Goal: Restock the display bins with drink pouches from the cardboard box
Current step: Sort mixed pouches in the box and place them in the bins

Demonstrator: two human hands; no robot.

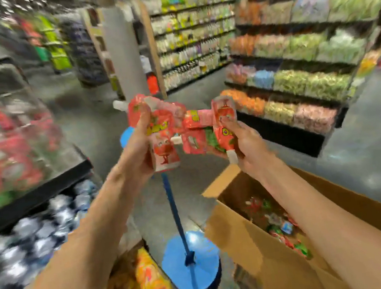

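Head view: left hand (139, 149) and right hand (246, 142) each grip red, cartoon-printed pouches (198, 140) with white caps, raised above the open box (265, 269); blurred bin (43, 190) at left seems to hold similar ones.

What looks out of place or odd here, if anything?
A blue broom stands in the aisle beside the cardboard box. The red drink pouches gripped by left hand and right hand are jumbled, spouts pointing different ways.
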